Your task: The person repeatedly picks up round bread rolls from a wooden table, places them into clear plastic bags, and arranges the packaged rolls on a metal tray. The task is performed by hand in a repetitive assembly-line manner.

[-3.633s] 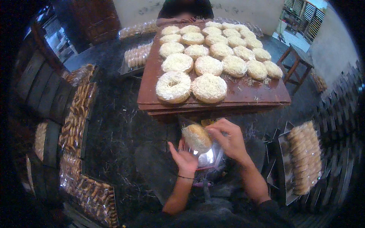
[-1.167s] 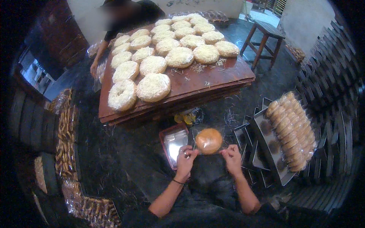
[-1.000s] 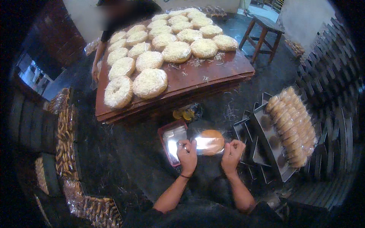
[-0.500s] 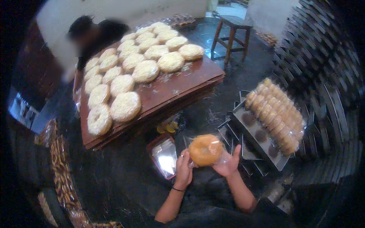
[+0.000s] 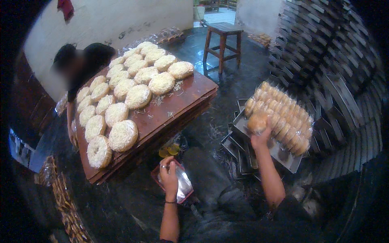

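Observation:
My right hand [image 5: 262, 138] is closed on a round bread ring [image 5: 256, 123] in clear plastic wrap. It holds the ring at the near left side of several rows of wrapped bread [image 5: 289, 119] in a metal tray [image 5: 292, 162]. My left hand [image 5: 168, 178], with a ring and a dark wristband, is over the left edge of a stack of shiny clear plastic [image 5: 184, 184] in a shallow red-rimmed tray [image 5: 190, 195]. Its fingers are a little bent and apart, and nothing shows in them.
At left, a stack of brown boards [image 5: 174, 109] bears several rings topped with pale shreds [image 5: 123, 135]. A person in dark clothes [image 5: 97, 56] is beyond it. Yellow round pieces [image 5: 169, 150] lie near the plastic. A wooden stool [image 5: 223, 40] and stacked metal pans [image 5: 316, 44] stand farther back.
My right hand has carried the wrapped bread ring up and right to the tray. My left hand has let go of it and moved left to the plastic stack. The view has shifted right.

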`<state>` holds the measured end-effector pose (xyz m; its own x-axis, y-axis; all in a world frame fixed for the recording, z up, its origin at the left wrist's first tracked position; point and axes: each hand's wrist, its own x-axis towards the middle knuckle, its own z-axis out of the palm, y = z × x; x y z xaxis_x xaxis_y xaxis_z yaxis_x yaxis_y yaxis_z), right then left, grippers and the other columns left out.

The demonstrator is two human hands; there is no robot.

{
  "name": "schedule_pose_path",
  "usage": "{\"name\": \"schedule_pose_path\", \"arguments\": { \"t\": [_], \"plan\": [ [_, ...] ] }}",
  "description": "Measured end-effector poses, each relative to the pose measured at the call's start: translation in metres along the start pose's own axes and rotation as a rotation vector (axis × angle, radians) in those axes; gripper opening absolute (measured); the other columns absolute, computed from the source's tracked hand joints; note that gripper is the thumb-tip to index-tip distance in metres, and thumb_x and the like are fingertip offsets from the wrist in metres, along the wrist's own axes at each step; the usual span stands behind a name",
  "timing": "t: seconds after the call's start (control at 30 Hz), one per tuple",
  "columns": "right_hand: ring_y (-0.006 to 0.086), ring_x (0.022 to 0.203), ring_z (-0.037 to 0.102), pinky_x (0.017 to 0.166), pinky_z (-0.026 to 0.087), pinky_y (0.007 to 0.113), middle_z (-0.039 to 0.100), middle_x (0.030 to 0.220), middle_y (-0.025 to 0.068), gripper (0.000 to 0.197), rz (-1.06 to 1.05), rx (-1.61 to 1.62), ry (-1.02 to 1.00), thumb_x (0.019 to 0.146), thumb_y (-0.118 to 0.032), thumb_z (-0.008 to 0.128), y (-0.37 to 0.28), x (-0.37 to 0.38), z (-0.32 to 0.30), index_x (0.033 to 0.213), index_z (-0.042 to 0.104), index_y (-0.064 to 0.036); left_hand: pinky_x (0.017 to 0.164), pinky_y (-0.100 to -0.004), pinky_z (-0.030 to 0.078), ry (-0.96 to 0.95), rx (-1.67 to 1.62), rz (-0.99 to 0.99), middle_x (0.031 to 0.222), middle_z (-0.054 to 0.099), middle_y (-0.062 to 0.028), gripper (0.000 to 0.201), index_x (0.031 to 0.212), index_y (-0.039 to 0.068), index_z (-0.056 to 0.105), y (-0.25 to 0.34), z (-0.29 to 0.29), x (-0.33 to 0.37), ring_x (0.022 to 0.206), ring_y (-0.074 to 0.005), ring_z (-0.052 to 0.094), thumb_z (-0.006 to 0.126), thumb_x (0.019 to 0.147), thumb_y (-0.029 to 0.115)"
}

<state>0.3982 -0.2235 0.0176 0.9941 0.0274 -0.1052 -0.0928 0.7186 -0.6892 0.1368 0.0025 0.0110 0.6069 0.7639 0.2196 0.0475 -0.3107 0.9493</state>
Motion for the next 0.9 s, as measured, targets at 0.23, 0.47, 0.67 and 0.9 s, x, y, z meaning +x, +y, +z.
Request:
{"name": "schedule_pose_path", "arguments": {
  "t": [0.23,0.47,0.67,0.9],
  "plan": [
    [0.0234,0.093,0.054,0.080,0.044,0.039,0.054,0.107,0.0078,0.064,0.283,-0.415,0.111,0.076,-0.046,0.063,0.046,0.061,0.010,0.122,0.044,-0.0048,0.081,-0.0275,0.041,0.000,-0.059,-0.086,0.092,0.061,-0.0049,0.018,0.099,0.002,0.059,-0.030,-0.019,-0.007,0.087,-0.0143,0.054,0.050,0.089,0.014],
    [0.0259,0.094,0.054,0.076,0.046,0.043,0.052,0.111,0.0097,0.076,0.313,-0.443,0.369,0.068,-0.048,0.071,0.073,0.110,0.007,0.122,0.041,-0.0047,0.080,-0.0264,0.042,-0.021,-0.057,-0.141,0.096,0.060,-0.0050,0.018,0.100,0.002,0.059,-0.031,-0.025,-0.010,0.087,-0.0133,0.053,0.051,0.089,0.014],
    [0.0276,0.103,0.052,0.087,0.043,0.041,0.049,0.120,0.0132,0.081,0.303,-0.490,0.366,0.070,-0.051,0.068,0.073,0.095,0.031,0.128,0.038,-0.0029,0.079,-0.0257,0.042,-0.048,-0.031,-0.142,0.096,0.059,-0.0043,0.019,0.101,0.002,0.059,-0.038,-0.032,-0.015,0.086,-0.0125,0.053,0.051,0.089,0.014],
    [0.0249,0.097,0.053,0.082,0.044,0.042,0.052,0.114,0.0093,0.081,0.329,-0.315,0.271,0.070,-0.061,0.062,0.061,0.129,-0.013,0.126,0.041,-0.0066,0.086,-0.0286,0.040,-0.092,-0.118,-0.225,0.104,0.058,-0.0070,0.018,0.101,0.000,0.058,-0.037,-0.027,-0.016,0.097,-0.0164,0.053,0.052,0.087,0.011]
  ]
}}
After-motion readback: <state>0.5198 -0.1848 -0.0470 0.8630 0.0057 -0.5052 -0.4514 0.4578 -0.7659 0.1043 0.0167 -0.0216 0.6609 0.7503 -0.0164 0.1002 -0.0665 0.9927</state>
